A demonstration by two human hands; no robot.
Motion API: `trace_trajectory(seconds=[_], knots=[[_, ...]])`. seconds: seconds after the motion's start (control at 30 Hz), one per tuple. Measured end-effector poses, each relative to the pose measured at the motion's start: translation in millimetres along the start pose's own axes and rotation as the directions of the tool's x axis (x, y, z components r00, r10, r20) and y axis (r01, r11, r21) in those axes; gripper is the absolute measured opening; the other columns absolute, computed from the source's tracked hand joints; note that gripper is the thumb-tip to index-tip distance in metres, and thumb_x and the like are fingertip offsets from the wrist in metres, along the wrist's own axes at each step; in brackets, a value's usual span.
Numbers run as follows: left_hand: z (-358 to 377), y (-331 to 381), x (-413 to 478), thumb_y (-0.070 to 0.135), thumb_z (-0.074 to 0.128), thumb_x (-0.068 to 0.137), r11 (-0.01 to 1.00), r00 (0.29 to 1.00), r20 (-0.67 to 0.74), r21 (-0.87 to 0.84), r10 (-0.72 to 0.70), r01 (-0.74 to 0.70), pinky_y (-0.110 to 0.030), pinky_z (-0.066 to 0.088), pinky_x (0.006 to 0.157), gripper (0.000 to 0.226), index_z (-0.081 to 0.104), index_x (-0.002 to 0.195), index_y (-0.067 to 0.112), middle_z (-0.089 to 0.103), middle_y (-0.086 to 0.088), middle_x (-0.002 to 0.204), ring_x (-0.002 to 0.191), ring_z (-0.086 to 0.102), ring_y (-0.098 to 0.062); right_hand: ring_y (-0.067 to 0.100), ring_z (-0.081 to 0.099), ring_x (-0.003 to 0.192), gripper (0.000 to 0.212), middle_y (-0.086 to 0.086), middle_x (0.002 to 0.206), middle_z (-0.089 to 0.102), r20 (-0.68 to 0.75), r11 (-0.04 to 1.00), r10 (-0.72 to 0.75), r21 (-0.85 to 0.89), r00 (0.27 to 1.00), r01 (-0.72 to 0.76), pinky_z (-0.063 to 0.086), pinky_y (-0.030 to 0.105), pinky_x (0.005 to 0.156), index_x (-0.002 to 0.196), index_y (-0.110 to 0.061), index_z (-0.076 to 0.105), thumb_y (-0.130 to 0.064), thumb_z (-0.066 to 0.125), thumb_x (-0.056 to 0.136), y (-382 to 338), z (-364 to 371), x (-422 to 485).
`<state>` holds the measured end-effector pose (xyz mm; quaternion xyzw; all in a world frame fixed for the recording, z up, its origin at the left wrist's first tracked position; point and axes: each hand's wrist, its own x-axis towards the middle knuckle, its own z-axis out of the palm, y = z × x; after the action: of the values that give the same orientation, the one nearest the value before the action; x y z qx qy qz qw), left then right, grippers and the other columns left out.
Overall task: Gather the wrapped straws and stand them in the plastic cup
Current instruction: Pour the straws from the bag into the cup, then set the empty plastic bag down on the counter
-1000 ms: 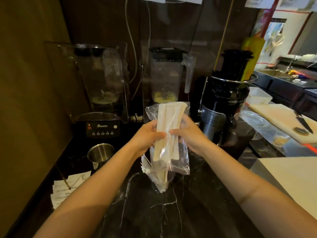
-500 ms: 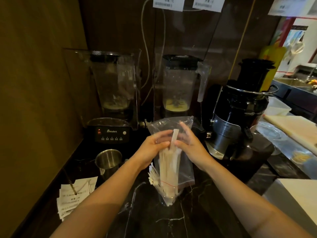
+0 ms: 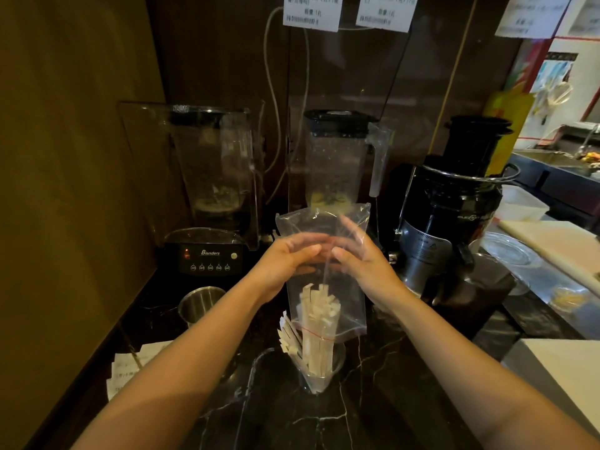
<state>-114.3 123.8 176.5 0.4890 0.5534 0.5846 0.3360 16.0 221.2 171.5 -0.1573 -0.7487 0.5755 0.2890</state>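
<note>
A clear plastic bag [image 3: 344, 306] hangs upside down above a clear plastic cup [image 3: 319, 376] on the dark marble counter. My left hand [image 3: 285, 261] and my right hand [image 3: 360, 258] pinch the bag's upper part from both sides. A bundle of paper-wrapped straws [image 3: 318, 326] has slid down out of the bag's red-lined mouth and stands in the cup. Several more wrapped straws [image 3: 289, 336] lean out of the cup on its left side.
Two blenders [image 3: 211, 196] [image 3: 337, 164] stand at the back, and a black juicer [image 3: 454, 203] is on the right. A steel cup [image 3: 199, 305] and paper slips [image 3: 130, 368] lie to the left. A white board [image 3: 558, 371] sits at the near right.
The straws have dropped from my hands' height down through the bag into the cup. My hands now hold only the emptied upper part of the bag.
</note>
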Motion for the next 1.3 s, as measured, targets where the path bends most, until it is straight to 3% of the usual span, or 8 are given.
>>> trace_trajectory(seconds=[0.27,0.4,0.53,0.67,0.9,1.1,1.23,1.3], knots=[[-1.4,26.8,2.0,0.017,0.050,0.088,0.999,0.999,0.017,0.028,0.046,-0.046,-0.024,0.053,0.077,0.022,0.062,0.098,0.032,0.069,0.009,0.096,0.091,0.066,-0.008,0.006,0.066,0.095,0.051,-0.005,0.110,0.063,-0.011,0.996,-0.069,0.047,0.998,0.070,0.055,0.024,0.082,0.130,-0.039,0.029,-0.010,0.047,0.092,-20.8,-7.0,-0.4],[-2.1,46.0,6.3,0.015,0.050,0.089,0.996,0.997,0.006,0.046,0.077,-0.078,-0.024,0.054,0.074,0.022,0.063,0.094,0.031,0.068,0.004,0.093,0.084,0.067,-0.009,0.008,0.064,0.099,0.049,-0.006,0.111,0.061,-0.021,0.994,-0.105,0.043,0.994,0.105,0.052,0.028,0.089,0.136,-0.030,0.029,-0.011,0.044,0.093,-40.1,-12.5,1.1],[-3.5,70.1,11.1,0.013,0.050,0.088,0.992,0.993,-0.045,0.058,0.112,-0.109,-0.025,0.054,0.074,0.020,0.063,0.094,0.027,0.068,0.005,0.092,0.081,0.067,-0.005,0.008,0.065,0.098,0.044,-0.008,0.109,0.060,-0.059,0.990,-0.133,0.034,0.989,0.135,0.054,0.022,0.082,0.137,-0.021,0.032,-0.012,0.041,0.095,-62.2,-19.9,2.0],[-4.2,94.3,11.1,0.012,0.049,0.089,0.990,0.989,-0.055,-0.003,0.139,-0.139,-0.017,0.055,0.062,0.017,0.063,0.097,0.018,0.067,0.001,0.092,0.075,0.069,-0.004,0.000,0.068,0.085,0.028,-0.011,0.103,0.062,-0.109,0.987,-0.156,0.022,0.982,0.159,0.054,0.016,0.077,0.115,-0.032,0.048,-0.014,0.046,0.093,-77.6,-23.4,-2.2],[-3.5,117.8,5.6,0.017,0.048,0.090,0.981,0.975,-0.163,-0.100,0.149,-0.167,-0.022,0.057,0.067,0.017,0.063,0.098,0.017,0.070,0.001,0.089,0.077,0.070,-0.008,0.018,0.063,0.098,0.016,0.003,0.105,0.063,-0.191,0.992,-0.116,0.022,0.975,0.122,0.054,0.025,0.078,0.097,-0.026,0.057,-0.013,0.052,0.090,-80.4,-19.0,-21.4],[5.3,117.3,-1.9,0.019,0.042,0.093,0.956,0.971,-0.217,-0.247,0.104,-0.158,-0.023,0.057,0.059,0.021,0.063,0.090,0.018,0.070,-0.001,0.083,0.072,0.070,-0.010,0.004,0.067,0.065,0.017,0.000,0.081,0.067,-0.297,0.997,-0.075,-0.001,0.952,0.078,0.055,0.016,0.058,0.084,-0.019,0.061,-0.012,0.048,0.092,-72.5,-20.3,-42.6],[21.7,103.8,-3.9,0.026,0.040,0.093,0.984,0.960,-0.279,-0.167,0.019,-0.068,-0.024,0.054,0.048,0.021,0.060,0.098,0.020,0.061,-0.007,0.086,0.067,0.066,-0.012,0.003,0.061,0.045,0.021,0.005,0.064,0.063,-0.386,0.997,-0.061,-0.075,0.921,0.035,0.051,0.017,0.044,0.077,-0.015,0.060,-0.015,0.047,0.093,-61.2,-31.1,-60.0],[36.5,91.7,-4.5,0.028,0.044,0.092,0.990,0.955,-0.297,-0.133,-0.001,-0.041,-0.029,0.056,0.050,0.024,0.055,0.110,0.017,0.062,-0.004,0.084,0.060,0.065,-0.008,0.004,0.056,0.038,0.023,0.006,0.058,0.060,-0.431,0.994,-0.065,-0.103,0.900,0.023,0.048,0.017,0.038,0.074,-0.016,0.059,-0.015,0.046,0.093,-53.4,-38.4,-68.7]])
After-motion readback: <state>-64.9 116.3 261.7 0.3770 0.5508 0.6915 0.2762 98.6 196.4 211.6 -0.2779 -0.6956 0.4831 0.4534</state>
